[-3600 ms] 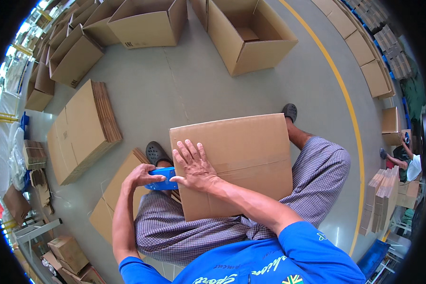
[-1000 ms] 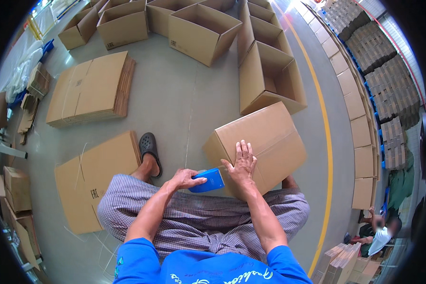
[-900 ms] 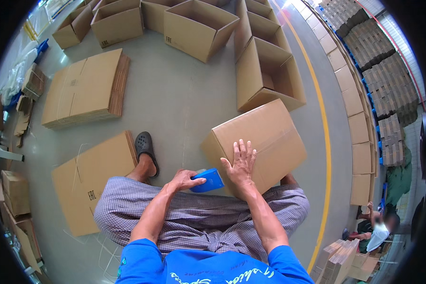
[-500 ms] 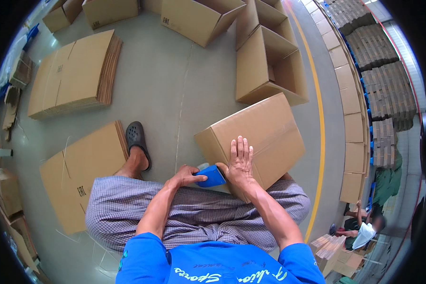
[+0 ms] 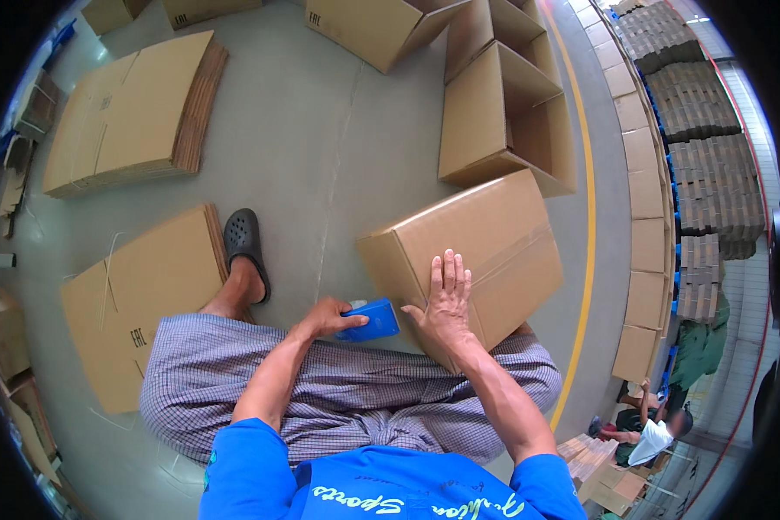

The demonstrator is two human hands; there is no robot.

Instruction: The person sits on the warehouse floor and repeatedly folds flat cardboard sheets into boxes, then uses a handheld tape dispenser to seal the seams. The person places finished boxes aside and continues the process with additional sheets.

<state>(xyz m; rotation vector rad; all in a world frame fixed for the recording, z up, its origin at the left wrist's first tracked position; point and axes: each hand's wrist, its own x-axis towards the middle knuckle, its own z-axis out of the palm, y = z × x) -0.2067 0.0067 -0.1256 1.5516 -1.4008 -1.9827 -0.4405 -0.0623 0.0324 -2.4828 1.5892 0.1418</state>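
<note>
A brown cardboard box [image 5: 503, 234] rests tilted between my legs, its taped side up. My right hand [image 5: 446, 308] lies flat on it near its closest corner, fingers stretched out and thumb spread. In my left hand [image 5: 325, 318] is a blue tape dispenser [image 5: 371, 321], held just left of the box with a gap between them. A bit of its pale roll shows behind the blue body; the rest is hidden.
Open boxes [image 5: 475, 113] stand beyond the box. Flattened cartons lie in a far stack [image 5: 130, 108] and a near stack [image 5: 147, 299] at left. A yellow floor line [image 5: 588, 225] runs along the right. Another person [image 5: 654, 438] sits at far right.
My left hand has drawn the tape dispenser slightly left, away from the box's edge. My right hand stays flat on the box. The whole view has shifted a little.
</note>
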